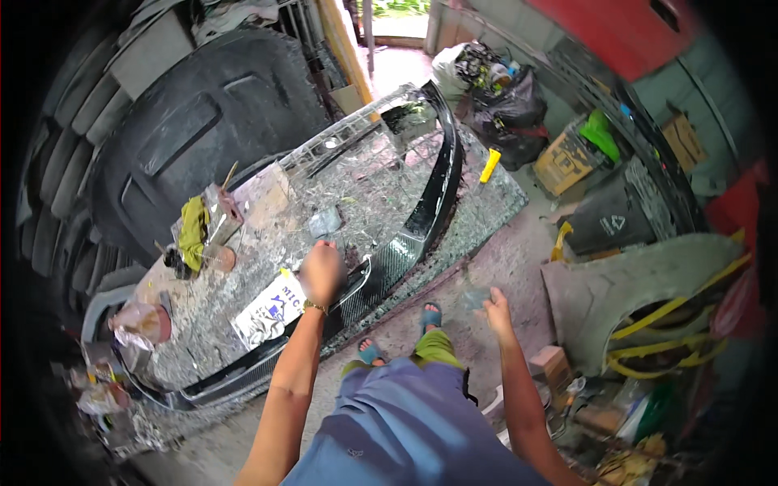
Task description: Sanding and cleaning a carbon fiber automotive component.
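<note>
Left hand (322, 275) was out over the table (365, 178), back of it smeared by blur, with a band on the wrist. Fingers pointed away from the body, tips just short of a crumpled grey plastic piece (324, 221). I couldn't tell how far open they were, or whether anything sat under the palm.

Right hand (496, 314) I had off the table, over the floor (519, 275), well apart from the left. Fingers were drawn in narrow, tips pinching a thin see-through sheet (474, 300) by its edge; the sheet stuck out to the left of them. Its far edge was faint, so I couldn't make out its full shape.

Long black curved strip (417, 235) lay along the table's near side, bending away at the far end, shiny with a woven look in the middle. Left hand was right beside it; contact I couldn't tell.

White sheet with dark marks (271, 312) lay left of the left wrist, next to the strip. Yellow handle (489, 165) was near the table's right edge. Yellow-green rag (193, 235) hung at the left, near a small cup (219, 258).
</note>
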A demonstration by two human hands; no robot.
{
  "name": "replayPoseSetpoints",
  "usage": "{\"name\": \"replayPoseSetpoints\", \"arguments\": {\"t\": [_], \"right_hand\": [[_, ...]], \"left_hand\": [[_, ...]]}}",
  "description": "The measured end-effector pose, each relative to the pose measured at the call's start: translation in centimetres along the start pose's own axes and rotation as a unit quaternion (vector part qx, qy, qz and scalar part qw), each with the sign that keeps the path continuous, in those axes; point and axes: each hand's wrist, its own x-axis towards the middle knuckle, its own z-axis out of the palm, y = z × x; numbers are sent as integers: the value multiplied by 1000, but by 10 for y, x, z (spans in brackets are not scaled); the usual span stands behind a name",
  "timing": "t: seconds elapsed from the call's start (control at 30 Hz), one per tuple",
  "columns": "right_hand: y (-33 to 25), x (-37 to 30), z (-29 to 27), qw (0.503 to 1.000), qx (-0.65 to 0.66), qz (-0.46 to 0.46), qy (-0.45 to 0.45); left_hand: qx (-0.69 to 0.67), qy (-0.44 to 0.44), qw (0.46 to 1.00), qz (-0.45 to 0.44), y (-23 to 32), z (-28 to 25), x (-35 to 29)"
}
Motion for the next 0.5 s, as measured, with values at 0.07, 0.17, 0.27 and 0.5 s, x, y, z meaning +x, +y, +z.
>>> {"name": "replayPoseSetpoints", "arguments": {"t": [0.07,0.17,0.27,0.5], "right_hand": [[-6,62,-11,985,-127,-108,32],[-63,122,23,974,-191,-104,-60],[-59,213,-53,842,-427,-325,51],[-97,191,-29,924,-221,-310,-28]], "left_hand": [[25,15,997,69,21,-11,11],[40,61,995,63,22,-45,-1],[40,-64,997,-5,74,-55,-12],[72,23,990,-115,39,-115,-91]]}}
